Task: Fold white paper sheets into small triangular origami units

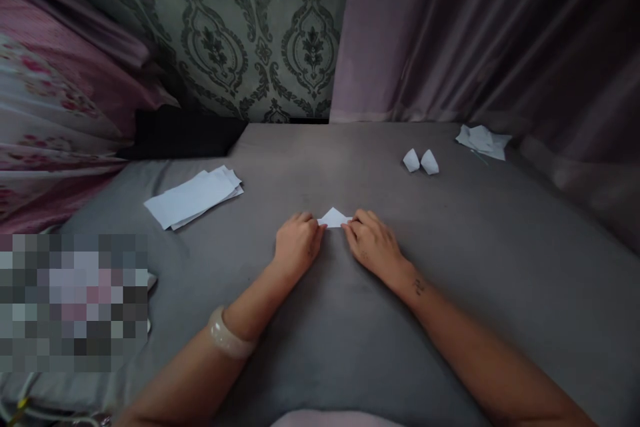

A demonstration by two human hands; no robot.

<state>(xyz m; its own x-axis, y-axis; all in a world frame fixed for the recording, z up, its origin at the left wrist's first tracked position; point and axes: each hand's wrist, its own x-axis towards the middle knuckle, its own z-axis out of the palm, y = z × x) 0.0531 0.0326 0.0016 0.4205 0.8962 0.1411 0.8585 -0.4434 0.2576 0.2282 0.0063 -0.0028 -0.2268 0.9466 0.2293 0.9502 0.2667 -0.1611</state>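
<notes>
A small folded piece of white paper (333, 218) lies between my hands on the grey sheet, its peak pointing away from me and a flat strip along its lower edge. My left hand (299, 240) pinches the strip's left end between thumb and fingers. At the right end, my right hand (373, 240) grips it the same way. The fingertips hide both ends of the paper. A pale bangle (229, 333) circles my left forearm.
White paper sheets (195, 198) lie stacked at the left. Two folded paper shapes (421, 161) stand at the back right, with crumpled-looking paper (483, 141) beyond them. A black cloth-like item (187, 132) lies at the back left. Curtains (480, 33) hang on the right.
</notes>
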